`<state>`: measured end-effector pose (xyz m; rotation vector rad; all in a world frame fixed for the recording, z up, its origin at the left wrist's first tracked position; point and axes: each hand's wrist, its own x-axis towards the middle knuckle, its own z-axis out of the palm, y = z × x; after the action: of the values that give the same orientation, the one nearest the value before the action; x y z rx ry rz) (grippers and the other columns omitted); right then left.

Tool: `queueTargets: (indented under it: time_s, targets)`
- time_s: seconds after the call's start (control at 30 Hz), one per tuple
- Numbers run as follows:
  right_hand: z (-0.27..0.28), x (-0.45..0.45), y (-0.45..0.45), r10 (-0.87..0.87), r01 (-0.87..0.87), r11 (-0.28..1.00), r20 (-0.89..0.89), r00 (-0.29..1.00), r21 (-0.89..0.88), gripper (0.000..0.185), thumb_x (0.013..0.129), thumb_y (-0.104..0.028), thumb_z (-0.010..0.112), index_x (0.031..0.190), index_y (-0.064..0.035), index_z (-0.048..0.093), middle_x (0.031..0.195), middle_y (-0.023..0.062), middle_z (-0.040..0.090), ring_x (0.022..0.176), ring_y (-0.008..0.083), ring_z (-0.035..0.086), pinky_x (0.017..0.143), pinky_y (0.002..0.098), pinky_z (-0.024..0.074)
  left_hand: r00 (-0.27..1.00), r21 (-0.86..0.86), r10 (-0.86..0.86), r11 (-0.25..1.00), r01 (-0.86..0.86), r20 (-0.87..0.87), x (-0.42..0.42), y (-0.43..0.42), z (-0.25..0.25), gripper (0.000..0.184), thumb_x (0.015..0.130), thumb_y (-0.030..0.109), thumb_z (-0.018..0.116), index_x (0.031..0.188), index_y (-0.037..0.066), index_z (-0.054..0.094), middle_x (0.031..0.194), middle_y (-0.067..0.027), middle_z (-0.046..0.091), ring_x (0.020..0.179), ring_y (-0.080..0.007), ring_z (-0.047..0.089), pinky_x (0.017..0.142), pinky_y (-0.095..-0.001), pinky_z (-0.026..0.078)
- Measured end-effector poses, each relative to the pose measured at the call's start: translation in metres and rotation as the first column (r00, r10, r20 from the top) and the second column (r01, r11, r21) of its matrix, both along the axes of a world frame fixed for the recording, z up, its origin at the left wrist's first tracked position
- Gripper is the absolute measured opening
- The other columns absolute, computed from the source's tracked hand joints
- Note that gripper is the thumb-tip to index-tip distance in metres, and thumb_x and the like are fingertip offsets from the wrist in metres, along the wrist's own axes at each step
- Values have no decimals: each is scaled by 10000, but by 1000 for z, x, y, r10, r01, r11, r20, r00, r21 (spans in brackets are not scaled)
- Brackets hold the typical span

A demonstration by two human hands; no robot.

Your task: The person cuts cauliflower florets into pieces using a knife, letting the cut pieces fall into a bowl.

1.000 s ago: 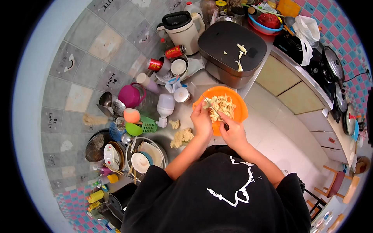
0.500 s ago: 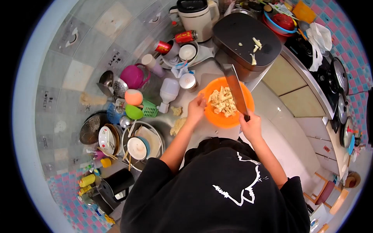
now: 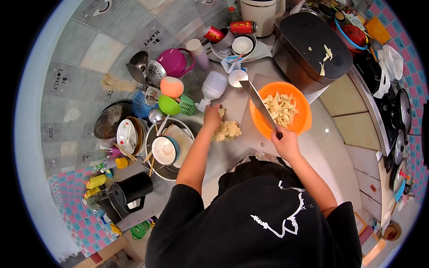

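So the left hand [image 3: 213,117] is down on the steel desk [image 3: 246,143] with its fingertips right at a small cauliflower piece [image 3: 222,111]; they look curled against it, but honestly can't tell if they've closed on it or are just touching. The big cauliflower chunk [image 3: 228,131] sits just beside that same hand, toward the right and a bit closer to the body, so of the 2 hands the left is clearly nearer to both bits. Right hand [image 3: 286,144] is well apart from them, wrapped firmly around the handle of a big knife [image 3: 261,105]. The blade's long axis runs on a slant, away from the body and leftward, passing above the left part of the orange basket [image 3: 306,118], with the tip up by the white-lidded jar [image 3: 237,78]. Basket's got a pile of cut cauliflower [image 3: 282,108] in it. Looking at the layout, the chunk lies between the left hand and the basket, while a white bottle [image 3: 214,85] crowds the left hand from the far side.
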<state>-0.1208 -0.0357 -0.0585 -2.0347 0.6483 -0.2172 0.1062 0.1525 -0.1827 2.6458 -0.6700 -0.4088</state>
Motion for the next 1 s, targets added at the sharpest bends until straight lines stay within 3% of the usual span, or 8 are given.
queueTargets:
  time_s: [0.17, 0.37, 0.47, 0.53, 0.57, 0.63, 0.8, 1.0]
  targets:
    - [0, -6, 1, -30, 30, 1000, 2, 1000, 2, 309, 753, -90, 586, 1057, -31, 598, 580, 162, 531, 526, 249, 554, 553, 326, 453, 992, -73, -23, 997, 32, 122, 22, 5, -49, 465, 637, 27, 667, 1086, 93, 564, 930, -175, 593, 919, -336, 544, 795, -366, 451]
    - [6, -32, -11, -166, 165, 986, 48, 985, 35, 279, 761, -86, 587, 1032, -22, 602, 535, 124, 497, 465, 207, 497, 500, 303, 420, 983, -376, -18, 925, -52, -180, -10, -28, 58, 430, 655, -12, 673, 1063, 51, 551, 896, -91, 601, 835, -227, 596, 714, -304, 482]
    - [5, -38, -17, -231, 227, 972, 79, 970, 56, 257, 767, -85, 594, 1014, -12, 604, 515, 98, 481, 431, 159, 451, 464, 286, 394, 884, -652, -164, 735, -186, -437, -43, -59, 114, 442, 705, -25, 665, 1115, 31, 510, 976, -74, 578, 902, -193, 592, 741, -300, 493]
    - [7, -41, -22, -260, 256, 965, 99, 960, 55, 247, 770, -84, 598, 1005, -7, 605, 507, 85, 474, 421, 135, 430, 448, 276, 381, 643, -772, -451, 501, -391, -619, -61, -79, 137, 457, 773, 22, 642, 1191, 20, 455, 1097, -57, 546, 980, -183, 567, 812, -330, 502]
    - [9, -42, -23, -279, 271, 959, 113, 954, 79, 240, 773, -83, 600, 998, -2, 605, 504, 75, 469, 425, 117, 418, 443, 269, 373, 641, -776, -461, 503, -380, -613, -67, -86, 146, 457, 773, 22, 642, 1191, 20, 455, 1097, -57, 546, 980, -183, 567, 812, -330, 502]
    - [14, -43, -26, -307, 295, 950, 137, 942, 99, 232, 776, -83, 602, 992, 3, 605, 502, 65, 465, 429, 98, 406, 438, 262, 365, 413, -668, -561, 385, -637, -717, -76, -101, 160, 491, 796, -30, 583, 1252, 41, 414, 1071, -92, 546, 993, -241, 573, 843, -403, 491]
    - [28, -50, -32, -399, 373, 916, 241, 885, 148, 234, 781, -85, 599, 994, 13, 603, 507, 49, 468, 436, 74, 396, 435, 245, 354, 505, -766, -609, 294, -572, -611, -96, -126, 190, 518, 841, -38, 505, 1324, 65, 350, 1143, -95, 511, 1054, -230, 530, 911, -435, 453]
    - [46, -50, -35, -470, 448, 883, 264, 842, 142, 280, 775, -63, 594, 1046, 6, 601, 538, 76, 513, 453, 92, 435, 470, 246, 396, 439, -743, -650, 309, -593, -620, -88, -144, 179, 404, 839, -28, 515, 1215, 81, 417, 1129, -133, 528, 1068, -260, 528, 932, -406, 444]
